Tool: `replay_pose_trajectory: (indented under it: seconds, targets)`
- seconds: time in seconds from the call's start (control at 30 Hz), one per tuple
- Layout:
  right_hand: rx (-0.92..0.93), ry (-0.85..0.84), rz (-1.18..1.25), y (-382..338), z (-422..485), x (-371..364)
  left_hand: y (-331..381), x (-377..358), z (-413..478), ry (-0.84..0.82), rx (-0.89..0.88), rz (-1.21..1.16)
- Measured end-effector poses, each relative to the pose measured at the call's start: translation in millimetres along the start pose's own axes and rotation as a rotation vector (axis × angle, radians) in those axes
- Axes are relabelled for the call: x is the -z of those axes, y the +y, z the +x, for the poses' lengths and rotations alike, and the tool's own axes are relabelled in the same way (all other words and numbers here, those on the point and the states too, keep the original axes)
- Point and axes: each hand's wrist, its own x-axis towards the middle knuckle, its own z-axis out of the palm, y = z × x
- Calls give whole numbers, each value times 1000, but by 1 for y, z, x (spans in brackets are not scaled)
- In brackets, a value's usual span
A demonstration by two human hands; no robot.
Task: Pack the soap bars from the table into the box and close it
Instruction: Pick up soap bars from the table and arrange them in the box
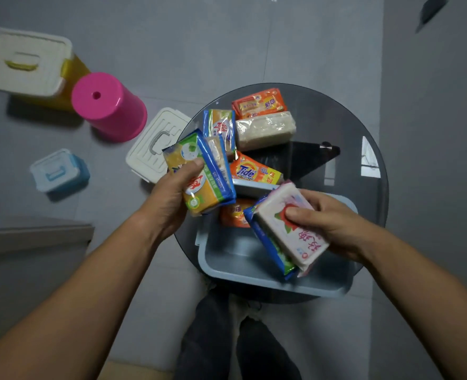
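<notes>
A grey-blue open box [226,259] sits at the near edge of the round glass table [336,119]. My left hand [172,196] grips a yellow, green and blue soap pack [207,185] above the box's far left corner. My right hand [328,218] grips a white soap pack with a red flower [295,234], stacked on a blue-green pack [270,242], over the box. An orange soap pack [235,215] lies inside the box. On the table behind lie an orange Tide bar [254,171], a clear-wrapped white bar [265,130], an orange pack [258,104] and a blue-edged pack [220,124].
A white lid with a grey handle [155,144] lies on the floor left of the table. Further left stand a pink stool [109,105], a small blue lidded box [59,171] and a yellow box with a white lid [26,61]. My legs [237,338] are below the table.
</notes>
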Motion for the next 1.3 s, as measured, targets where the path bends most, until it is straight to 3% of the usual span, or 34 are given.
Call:
replay_pose_trajectory:
  seconds: [0.33,0.53,1.03,1.3]
  targets:
    - [-210,-11,-323,34,53,-6,-18,9,6,59,-14,-110]
    - [-300,-69,-351,39,68,-4,-21,14,11,45,-40,-72]
    - [-252,-125,-519,57,66,-5,-23,13,15,-44,-116,63]
    - [-298,20,-606,72,68,-17,-21,11,12,-56,-135,81]
